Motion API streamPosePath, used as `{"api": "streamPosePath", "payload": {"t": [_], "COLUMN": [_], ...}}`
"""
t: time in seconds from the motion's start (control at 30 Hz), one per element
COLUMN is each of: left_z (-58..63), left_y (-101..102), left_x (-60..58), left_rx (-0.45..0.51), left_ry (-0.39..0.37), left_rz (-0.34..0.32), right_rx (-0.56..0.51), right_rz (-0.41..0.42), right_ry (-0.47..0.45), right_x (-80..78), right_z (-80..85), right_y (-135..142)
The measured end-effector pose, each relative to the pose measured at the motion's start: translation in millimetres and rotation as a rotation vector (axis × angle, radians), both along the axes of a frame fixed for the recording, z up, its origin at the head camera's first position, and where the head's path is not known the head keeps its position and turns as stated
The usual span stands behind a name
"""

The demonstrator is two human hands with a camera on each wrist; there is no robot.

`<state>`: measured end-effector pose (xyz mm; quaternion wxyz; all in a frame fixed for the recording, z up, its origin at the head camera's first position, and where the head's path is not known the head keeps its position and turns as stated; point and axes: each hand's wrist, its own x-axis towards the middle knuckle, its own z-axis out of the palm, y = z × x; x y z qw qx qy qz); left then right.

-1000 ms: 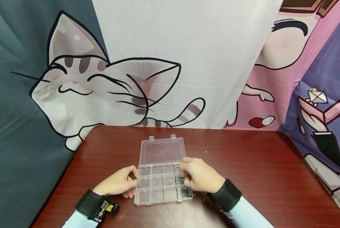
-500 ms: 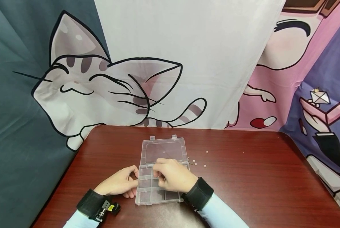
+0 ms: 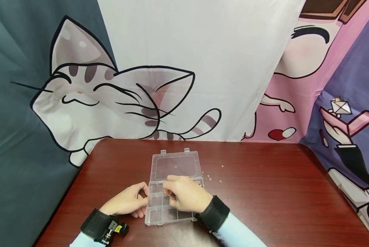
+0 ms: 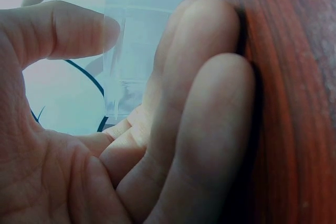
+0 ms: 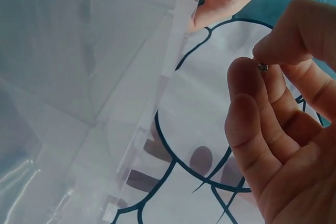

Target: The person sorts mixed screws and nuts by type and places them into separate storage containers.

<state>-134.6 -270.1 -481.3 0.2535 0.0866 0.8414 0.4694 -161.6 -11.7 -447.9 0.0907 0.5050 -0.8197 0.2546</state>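
Observation:
A clear plastic compartment box (image 3: 154, 215) lies on the table with its lid (image 3: 175, 165) folded back. At its left side, my left hand (image 3: 125, 200) holds the edge, the thumb at the rim and the other fingers low beside the wall in the left wrist view. Over the middle compartments is my right hand (image 3: 188, 195). Its thumb and index finger pinch a small shiny metal piece (image 5: 263, 67), too small to tell its exact kind. The right hand hides the box's right-hand compartments in the head view.
Several tiny metal rings, apparently nuts (image 3: 220, 181), lie loose on the red-brown table (image 3: 280, 192) to the right of the lid. A printed cloth (image 3: 227, 51) with cartoon figures hangs behind the table's far edge.
My right hand has moved left from the right-hand compartments to above the middle ones, uncovering loose rings on the table. The left hand has stayed at the box's left edge.

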Motion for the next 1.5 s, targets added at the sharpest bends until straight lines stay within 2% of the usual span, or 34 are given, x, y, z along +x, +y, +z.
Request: {"api": "streamPosePath", "payload": {"t": [0.4, 0.5, 0.63, 0.73, 0.9, 1.07, 1.23, 1.5], "left_z": [1.6, 1.9, 0.0, -1.9, -2.4, -1.6, -2.1, -0.7], "left_y": [0.5, 1.1, 1.1, 0.2, 0.1, 1.6, 3.2, 1.8], "left_x": [1.1, 0.8, 1.2, 1.4, 0.5, -0.2, 0.8, 1.7], "left_rx": [0.005, 0.005, 0.001, -0.002, 0.002, 0.005, 0.011, 0.004], "left_ry": [-0.004, -0.008, -0.004, 0.001, 0.0, 0.002, 0.005, 0.011], "left_rz": [-0.011, -0.013, -0.006, 0.0, 0.001, -0.004, -0.012, -0.002], "right_rx": [-0.026, 0.027, 0.195, 0.278, 0.272, 0.253, 0.236, 0.215], "right_rz": [0.009, -0.013, -0.084, -0.103, -0.076, -0.063, -0.07, -0.1], "right_ry": [0.052, 0.073, 0.089, 0.09, 0.104, 0.063, 0.002, 0.021], "right_x": [2.2, 5.4, 14.3, 20.2, 21.2, 17.5, 12.0, 5.3], "right_z": [4.0, 4.4, 6.5, 10.2, 14.3, 15.6, 18.2, 10.3], "right_y": [-0.4, -0.1, 2.8, 5.1, 7.1, 12.3, 32.4, 94.4]}}
